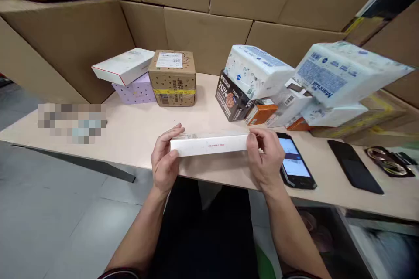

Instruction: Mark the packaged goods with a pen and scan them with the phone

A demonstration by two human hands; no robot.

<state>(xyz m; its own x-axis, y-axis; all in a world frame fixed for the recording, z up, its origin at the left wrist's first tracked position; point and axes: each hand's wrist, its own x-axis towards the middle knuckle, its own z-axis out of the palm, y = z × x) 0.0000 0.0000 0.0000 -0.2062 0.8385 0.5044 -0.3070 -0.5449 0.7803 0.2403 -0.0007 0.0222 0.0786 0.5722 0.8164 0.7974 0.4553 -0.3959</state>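
A flat white box (209, 144) with small red lettering on its long side is held between my two hands, over the front of the table. My left hand (166, 157) grips its left end, thumb on the near corner and fingers behind. At the other end my right hand (266, 153) pinches the corner between thumb and curled fingers. Just right of that hand lies a phone (296, 161) with its screen lit. The top face of the box shows only as a thin, foreshortened strip.
At the back left, a white box (124, 66) leans on a purple box (135, 89) beside a brown carton (172, 79). Tissue packs (258, 69) rest on a black box (229, 98) and an orange box (260, 112). A dark phone (355, 165) lies right. Cardboard walls (209, 39) enclose the table (131, 144).
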